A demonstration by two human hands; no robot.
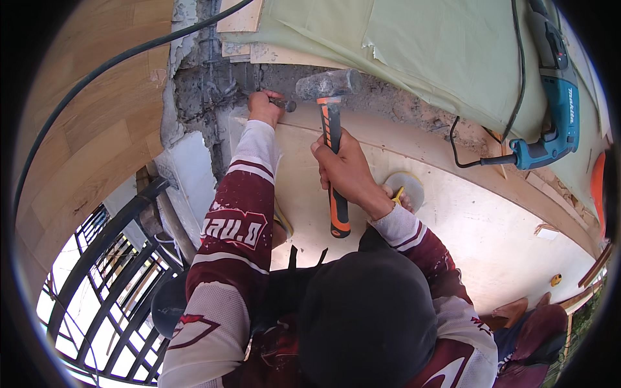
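My right hand [351, 169] is wrapped round the black and orange handle of a club hammer [331, 85]. Its worn grey steel head is raised just right of my left hand. Closed round a short steel chisel [288, 105], my left hand [265, 108] rests by a channel of broken concrete [200, 90]. Only the chisel's blunt end pokes out towards the hammer; its tip is hidden by my fingers and the rubble. Bent rebar and wires [223, 96] stick out of the concrete beside that hand.
A teal power drill [561, 116] with a black cord lies on a green sheet [446, 52] at right. Wood-look panelling [103, 97] and a black cable flank the left. Plywood [479, 213] lies underfoot. A black metal railing [116, 258] stands lower left; another person [533, 336] is lower right.
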